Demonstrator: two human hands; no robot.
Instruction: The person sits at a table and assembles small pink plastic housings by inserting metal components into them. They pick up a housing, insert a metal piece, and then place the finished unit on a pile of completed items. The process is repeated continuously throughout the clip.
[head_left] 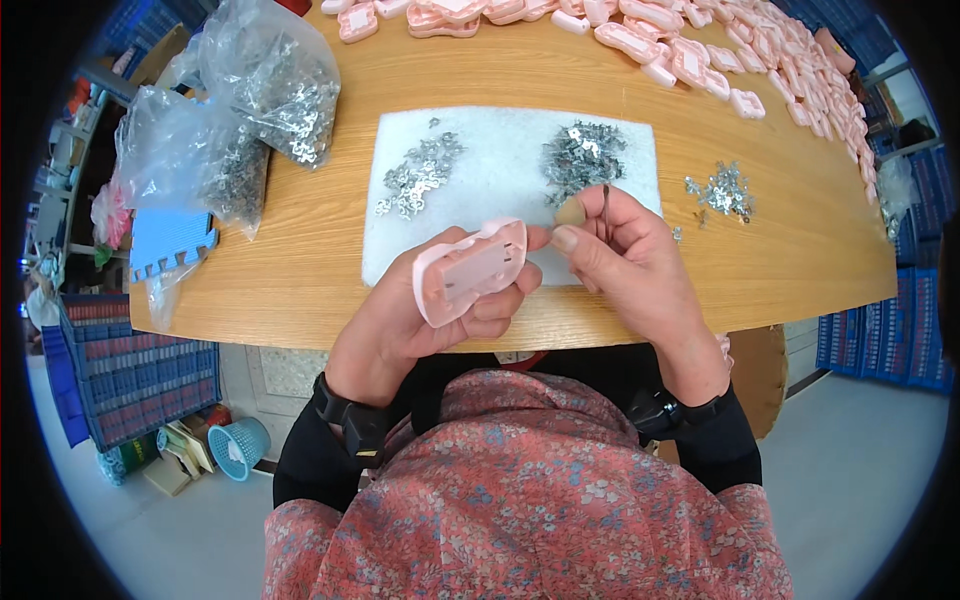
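In my left hand point(440, 300) is a pink plastic shell point(470, 275), held tilted with its hollow inner side up. Two small dark slots or metal bits show near its right end. My right hand point(635, 250) is closed close to that end, thumb against index finger, and a thin dark tool point(606, 205) stands up between its fingers. Whether a small part sits in the pinch is hidden. A yellowish cover wraps one right fingertip. Beneath both hands lies a white foam sheet point(490, 140), bearing a left pile of small metal pieces point(422, 172) and a darker right pile point(583, 158).
Many more pink shells point(690, 60) heap along the table's far and right edges. Loose metal pieces point(725, 192) lie right of the sheet. Clear bags of metal parts point(285, 90) and a blue foam mat point(172, 240) occupy the left. A blue basket point(238, 448) stands on the floor.
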